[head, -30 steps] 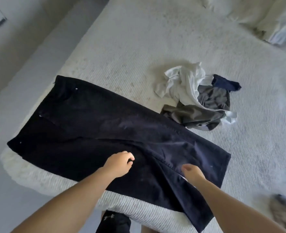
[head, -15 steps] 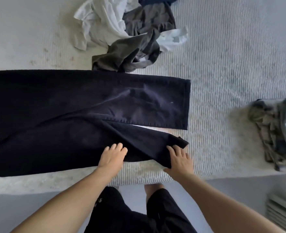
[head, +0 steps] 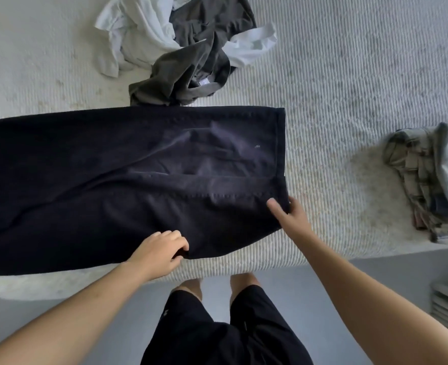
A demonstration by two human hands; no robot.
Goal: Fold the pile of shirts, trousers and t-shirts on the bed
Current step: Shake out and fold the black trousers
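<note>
Navy trousers (head: pixel 128 180) — both hands pinch near edge.

Your nearest obstacle is the dark trousers (head: pixel 128 180), spread flat along the bed (head: pixel 349 75) from the left border to about the middle, covering most of the near strip. Just behind them, touching their far edge, sits the loose pile of white and grey clothes (head: pixel 188 48). To your right, the bare ribbed cover gives open room between the trouser hems and the folded plaid garment (head: pixel 422 180) near the bed's right edge. Behind that gap the cover runs free to the top border. Left of the pile the cover also lies bare.
</note>
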